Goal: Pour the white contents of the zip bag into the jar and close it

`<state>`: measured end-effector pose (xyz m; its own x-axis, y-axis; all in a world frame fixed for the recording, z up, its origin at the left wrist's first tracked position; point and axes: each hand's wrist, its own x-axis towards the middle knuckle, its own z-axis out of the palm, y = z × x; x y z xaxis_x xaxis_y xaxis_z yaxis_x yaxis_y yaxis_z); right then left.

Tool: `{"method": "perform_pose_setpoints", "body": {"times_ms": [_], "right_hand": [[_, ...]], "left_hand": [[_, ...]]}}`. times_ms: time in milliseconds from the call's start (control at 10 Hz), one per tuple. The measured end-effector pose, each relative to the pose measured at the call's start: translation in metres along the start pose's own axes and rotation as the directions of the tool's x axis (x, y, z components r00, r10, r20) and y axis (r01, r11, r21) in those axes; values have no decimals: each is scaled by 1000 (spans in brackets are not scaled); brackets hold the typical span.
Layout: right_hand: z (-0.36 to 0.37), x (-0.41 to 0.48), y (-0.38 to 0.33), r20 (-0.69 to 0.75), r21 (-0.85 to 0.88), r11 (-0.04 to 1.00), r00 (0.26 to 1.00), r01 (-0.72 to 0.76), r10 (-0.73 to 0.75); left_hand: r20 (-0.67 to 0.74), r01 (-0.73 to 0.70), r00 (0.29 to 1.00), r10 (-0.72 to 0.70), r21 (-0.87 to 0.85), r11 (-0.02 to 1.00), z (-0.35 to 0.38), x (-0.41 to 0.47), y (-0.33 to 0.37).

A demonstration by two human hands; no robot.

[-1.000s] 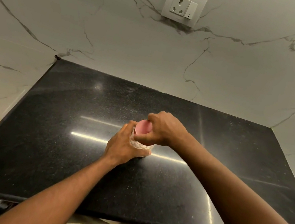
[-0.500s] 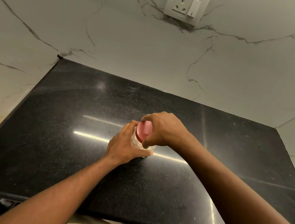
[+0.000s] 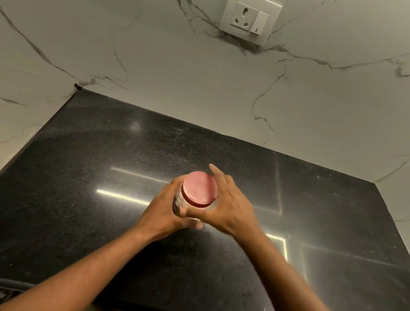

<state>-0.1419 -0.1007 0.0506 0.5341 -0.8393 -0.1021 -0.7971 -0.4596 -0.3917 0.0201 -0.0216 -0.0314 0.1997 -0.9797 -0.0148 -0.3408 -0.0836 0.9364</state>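
A clear patterned jar (image 3: 179, 200) with a pink lid (image 3: 199, 189) on top stands near the middle of the black countertop (image 3: 83, 188). My left hand (image 3: 165, 212) wraps around the jar's body from the left and front. My right hand (image 3: 229, 205) is at the lid's right side, fingers spread, thumb under the lid's rim; the lid's top is fully exposed. No zip bag is in view.
A white marble wall rises behind the counter, with a socket and switch plate (image 3: 250, 15) high up. The counter's front edge (image 3: 91, 297) runs just below my forearms.
My right hand was clamped over the lid; now it has opened and slid to the lid's right side, uncovering the top. My left hand keeps its hold on the jar.
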Motion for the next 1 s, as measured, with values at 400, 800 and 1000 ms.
{"method": "perform_pose_setpoints", "body": {"times_ms": [400, 800, 1000], "right_hand": [[75, -11, 11, -269, 674, 736, 948, 62, 167], [43, 137, -13, -229, 630, 776, 963, 36, 141], [54, 163, -12, -216, 626, 780, 961, 0, 174]], "left_hand": [[-112, 42, 993, -47, -52, 998, -7, 4, -4], [-82, 45, 996, -36, 108, 993, -86, 136, 10], [-67, 88, 994, -82, 97, 991, -82, 163, -1]]}}
